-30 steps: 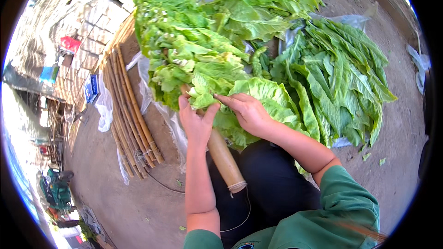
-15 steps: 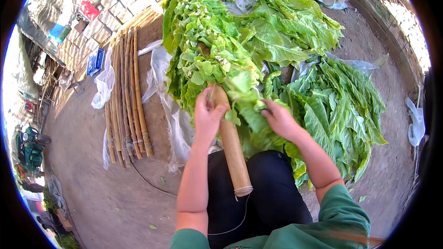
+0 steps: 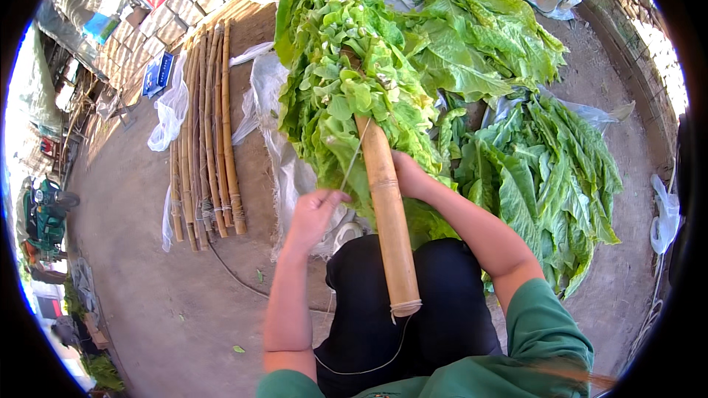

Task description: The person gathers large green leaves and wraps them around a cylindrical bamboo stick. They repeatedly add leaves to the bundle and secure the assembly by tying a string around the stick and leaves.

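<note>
A thick bamboo pole (image 3: 393, 250) rests lengthwise over my thighs, its upper part covered by a dense row of green leaves (image 3: 339, 44). A thin pale string (image 3: 356, 152) runs from the pole, at the edge of the leaves, down to my left hand (image 3: 317, 214), which is closed on it left of the pole. My right hand (image 3: 409, 175) is against the right side of the pole, low in the leaves, its fingers hidden behind pole and foliage. A loop of cord hangs from the pole's near end over my lap.
Two heaps of large leaves (image 3: 487, 37) lie on plastic sheeting at the right and back. Several bamboo poles (image 3: 217, 133) lie on the dirt floor at left, beside a white bag (image 3: 169, 118) and blue box (image 3: 158, 74). A green vehicle (image 3: 46, 217) stands far left.
My left hand has moved down and left, drawing the string away from the pole. My right hand has gone behind the pole, and more of the bamboo shows.
</note>
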`<state>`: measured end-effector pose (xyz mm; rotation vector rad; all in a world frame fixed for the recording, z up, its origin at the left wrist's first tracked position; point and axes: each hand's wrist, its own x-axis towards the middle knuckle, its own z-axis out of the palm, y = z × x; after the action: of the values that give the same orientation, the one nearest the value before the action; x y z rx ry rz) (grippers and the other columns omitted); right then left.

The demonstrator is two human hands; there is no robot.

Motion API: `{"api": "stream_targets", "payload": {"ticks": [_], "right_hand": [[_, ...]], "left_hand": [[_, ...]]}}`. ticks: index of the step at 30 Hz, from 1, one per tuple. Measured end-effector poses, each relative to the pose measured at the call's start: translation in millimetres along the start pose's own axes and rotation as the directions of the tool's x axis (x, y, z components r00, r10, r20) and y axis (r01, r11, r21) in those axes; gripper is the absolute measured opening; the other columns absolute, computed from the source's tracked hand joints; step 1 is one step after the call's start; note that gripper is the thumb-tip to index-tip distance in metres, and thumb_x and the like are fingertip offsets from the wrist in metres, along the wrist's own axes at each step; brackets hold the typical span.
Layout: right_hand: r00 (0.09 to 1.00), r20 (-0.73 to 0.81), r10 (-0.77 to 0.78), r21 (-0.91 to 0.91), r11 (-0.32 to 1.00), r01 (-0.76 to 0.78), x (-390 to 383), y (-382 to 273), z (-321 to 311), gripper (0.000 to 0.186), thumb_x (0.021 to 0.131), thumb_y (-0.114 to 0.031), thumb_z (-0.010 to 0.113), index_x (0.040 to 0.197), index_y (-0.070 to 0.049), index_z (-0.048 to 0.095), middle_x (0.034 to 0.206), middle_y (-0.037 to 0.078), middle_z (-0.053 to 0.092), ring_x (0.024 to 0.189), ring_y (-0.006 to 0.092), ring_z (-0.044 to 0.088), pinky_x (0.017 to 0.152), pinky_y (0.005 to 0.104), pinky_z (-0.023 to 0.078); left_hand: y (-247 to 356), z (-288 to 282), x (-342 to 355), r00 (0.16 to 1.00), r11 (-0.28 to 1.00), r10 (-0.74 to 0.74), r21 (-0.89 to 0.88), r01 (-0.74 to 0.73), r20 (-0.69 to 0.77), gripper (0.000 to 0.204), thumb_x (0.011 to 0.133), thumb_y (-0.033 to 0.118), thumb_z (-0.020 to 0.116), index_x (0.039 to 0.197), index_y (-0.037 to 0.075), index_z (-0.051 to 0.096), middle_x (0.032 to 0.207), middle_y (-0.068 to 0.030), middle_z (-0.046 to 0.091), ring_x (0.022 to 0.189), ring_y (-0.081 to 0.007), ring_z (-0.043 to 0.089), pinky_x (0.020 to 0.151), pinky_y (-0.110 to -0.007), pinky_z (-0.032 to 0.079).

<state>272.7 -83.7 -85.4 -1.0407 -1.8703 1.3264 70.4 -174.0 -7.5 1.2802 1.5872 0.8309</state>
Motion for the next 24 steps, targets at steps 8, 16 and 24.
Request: {"api": "stream_targets", "payload": {"ticks": [8, 16, 24], "right_hand": [[0.913, 0.372, -0.167, -0.46, 0.821, 0.337, 1.2, -30.4, -33.2, 0.026, 0.072, -0.005, 0.054, 0.097, -0.002, 0.058, 0.095, 0.014, 0.06, 0.087, 0.0312, 0.058, 0.076, 0.0397, 0.047], [0.911, -0.021, -0.411, -0.893, 0.418, 0.168, -29.6, -46.9, -2.7, 0.024, 0.071, -0.018, 0.057, 0.092, -0.005, 0.056, 0.08, 0.011, 0.055, 0.079, 0.0256, 0.057, 0.068, 0.0366, 0.045], [0.963, -0.269, -0.007, -0.178, 0.983, -0.043, 32.8, 1.7, 31.1, 0.024, 0.083, -0.023, 0.05, 0.093, -0.002, 0.051, 0.086, 0.019, 0.055, 0.075, 0.0329, 0.058, 0.063, 0.0386, 0.049]], "left_hand": [[-61.7, -21.3, 87.8, 0.942, 0.905, -0.312, -0.262, 0.335, 0.125, 0.021, 0.088, 0.023, 0.055, 0.095, 0.005, 0.063, 0.061, 0.0019, 0.053, 0.05, -0.0037, 0.043, 0.04, -0.021, 0.03], [73.9, 0.3, 81.9, 0.922, 0.846, 0.377, 0.436, -0.307, -0.083, 0.019, 0.08, 0.017, 0.056, 0.077, 0.0, 0.062, 0.064, -0.0151, 0.059, 0.061, -0.0329, 0.058, 0.059, -0.041, 0.044], [76.5, 82.1, 49.5, 0.792, 0.678, 0.564, 0.68, -0.281, -0.236, 0.02, 0.085, 0.021, 0.054, 0.078, 0.003, 0.061, 0.069, -0.0189, 0.058, 0.063, -0.0376, 0.056, 0.058, -0.043, 0.044]]}}
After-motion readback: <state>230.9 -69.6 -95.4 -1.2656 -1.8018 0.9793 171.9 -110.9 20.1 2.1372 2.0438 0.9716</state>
